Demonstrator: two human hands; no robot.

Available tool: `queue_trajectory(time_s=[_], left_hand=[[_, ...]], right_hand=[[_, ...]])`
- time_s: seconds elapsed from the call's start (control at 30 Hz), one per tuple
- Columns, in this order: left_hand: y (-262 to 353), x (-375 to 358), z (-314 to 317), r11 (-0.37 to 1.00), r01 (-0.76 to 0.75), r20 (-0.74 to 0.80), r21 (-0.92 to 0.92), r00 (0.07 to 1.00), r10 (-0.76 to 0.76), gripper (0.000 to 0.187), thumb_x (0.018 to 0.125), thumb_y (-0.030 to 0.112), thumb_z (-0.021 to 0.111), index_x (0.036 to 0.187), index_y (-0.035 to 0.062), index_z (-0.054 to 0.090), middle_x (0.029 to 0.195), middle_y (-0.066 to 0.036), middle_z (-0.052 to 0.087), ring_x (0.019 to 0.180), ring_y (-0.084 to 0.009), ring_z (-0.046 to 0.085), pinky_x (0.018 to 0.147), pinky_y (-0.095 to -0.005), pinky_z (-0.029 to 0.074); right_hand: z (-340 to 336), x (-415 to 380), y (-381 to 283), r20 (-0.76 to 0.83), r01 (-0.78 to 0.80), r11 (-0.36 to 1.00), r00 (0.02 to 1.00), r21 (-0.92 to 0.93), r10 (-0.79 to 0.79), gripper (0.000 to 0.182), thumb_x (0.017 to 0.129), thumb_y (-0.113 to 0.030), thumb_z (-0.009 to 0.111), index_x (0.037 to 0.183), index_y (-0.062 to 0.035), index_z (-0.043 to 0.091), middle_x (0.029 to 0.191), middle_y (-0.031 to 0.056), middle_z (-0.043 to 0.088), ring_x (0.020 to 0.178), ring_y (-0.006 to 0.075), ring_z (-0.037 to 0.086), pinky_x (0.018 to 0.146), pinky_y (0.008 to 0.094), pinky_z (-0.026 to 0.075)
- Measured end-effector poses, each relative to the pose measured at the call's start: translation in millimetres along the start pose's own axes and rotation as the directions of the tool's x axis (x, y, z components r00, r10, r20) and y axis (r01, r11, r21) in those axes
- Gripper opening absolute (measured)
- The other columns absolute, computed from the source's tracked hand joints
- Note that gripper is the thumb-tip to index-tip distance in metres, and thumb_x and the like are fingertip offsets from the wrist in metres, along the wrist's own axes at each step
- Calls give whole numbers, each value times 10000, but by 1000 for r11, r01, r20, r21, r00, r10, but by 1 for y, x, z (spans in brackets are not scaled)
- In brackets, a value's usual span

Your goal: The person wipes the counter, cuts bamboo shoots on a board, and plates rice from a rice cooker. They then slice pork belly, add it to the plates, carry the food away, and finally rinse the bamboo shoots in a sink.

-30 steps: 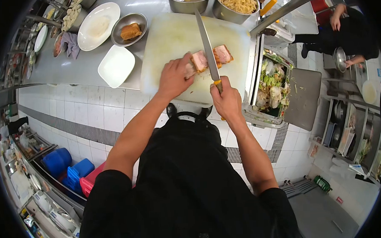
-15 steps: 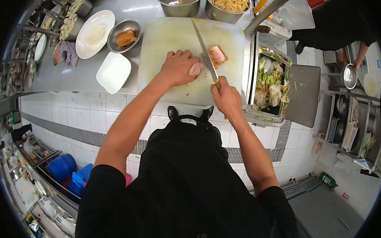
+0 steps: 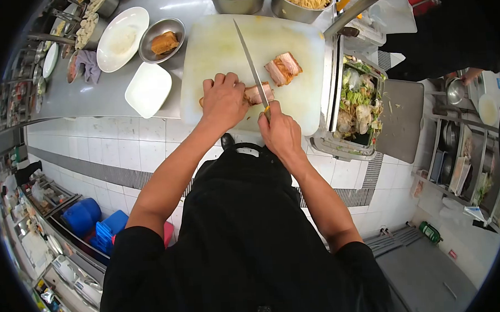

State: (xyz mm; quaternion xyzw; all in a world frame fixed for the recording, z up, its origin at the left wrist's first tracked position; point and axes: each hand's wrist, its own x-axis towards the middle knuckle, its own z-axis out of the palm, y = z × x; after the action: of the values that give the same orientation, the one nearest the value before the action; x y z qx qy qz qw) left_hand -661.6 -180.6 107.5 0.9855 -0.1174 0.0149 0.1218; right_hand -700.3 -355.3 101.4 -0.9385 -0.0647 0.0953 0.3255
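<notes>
Two meat pieces (image 3: pixel 258 92) (image 3: pixel 283 67), one knife (image 3: pixel 250 61), two white plates (image 3: pixel 123 31) (image 3: pixel 148 89)

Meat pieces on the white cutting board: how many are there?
2. One meat piece lies under the left hand, beside the knife; the other piece lies apart, further right. Slices may be hidden under the hand.

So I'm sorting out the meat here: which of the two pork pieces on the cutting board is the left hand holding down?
The near piece, pinned under the left hand beside the knife. The other piece lies apart, farther up the cutting board, untouched.
</notes>
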Motion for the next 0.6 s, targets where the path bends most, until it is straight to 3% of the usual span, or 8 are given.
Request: queue_trajectory(time_s=[0.03,0.1,0.17,0.2,0.27,0.37,0.47,0.6], left_hand=[[1,0,0,1000,-14,-94,-18,996,13,209,721,175,751,914,94,746,1015,-43,620,1012,-248,549,863,-411,374],[1,0,1,998,-6,-117,-60,993,-1,162,733,159,742,883,99,748,998,-38,619,1003,-243,548,854,-404,373],[0,0,5,995,4,-138,-100,990,-18,116,746,144,732,852,103,750,980,-32,619,995,-238,547,846,-397,373],[-1,0,11,995,-8,-142,-95,990,-5,80,756,134,724,826,105,750,965,-25,619,981,-234,547,837,-393,373],[-2,-1,15,995,-27,-144,-91,989,14,50,765,123,716,800,108,749,950,-18,619,967,-230,548,828,-390,372],[-3,3,16,994,-52,-160,-100,987,35,35,764,127,717,773,104,743,930,-9,616,939,-229,548,816,-395,372],[-2,-1,17,993,-59,-186,-101,982,39,35,761,127,717,755,98,736,910,-14,611,922,-232,545,809,-398,371],[-1,-5,15,995,-27,-158,-94,987,12,44,753,137,743,783,107,754,926,-2,626,951,-226,545,817,-388,374]], right_hand=[[-4,-1,-3,-9,5,1000,1000,0,-5,265,954,-227,564,1053,9,495,654,239,637,618,455,641,584,549,494],[-15,-3,-11,-17,7,1000,1000,-4,-7,263,953,-228,565,1051,6,497,656,237,638,617,452,642,584,545,497],[-24,-8,-21,-223,146,983,967,107,-119,299,938,-216,572,1118,17,521,695,225,671,635,426,669,598,538,519],[-21,-5,-19,-224,145,984,967,108,-118,299,938,-216,572,1118,17,521,695,225,671,635,426,669,598,538,519],[-11,4,-9,-4,28,999,1000,-41,-28,265,931,-220,581,1065,2,527,696,222,672,631,413,673,592,523,524],[-12,9,-6,100,22,983,995,-180,-4,248,922,-220,585,1026,-3,524,696,222,671,626,410,671,595,523,527],[-27,4,-28,14,-2,999,1000,-41,2,251,918,-217,583,1027,2,527,690,222,670,623,416,668,608,536,529],[-2,7,-10,67,23,998,998,-60,-19,255,918,-219,583,1027,4,525,677,220,666,621,421,665,605,541,526]])
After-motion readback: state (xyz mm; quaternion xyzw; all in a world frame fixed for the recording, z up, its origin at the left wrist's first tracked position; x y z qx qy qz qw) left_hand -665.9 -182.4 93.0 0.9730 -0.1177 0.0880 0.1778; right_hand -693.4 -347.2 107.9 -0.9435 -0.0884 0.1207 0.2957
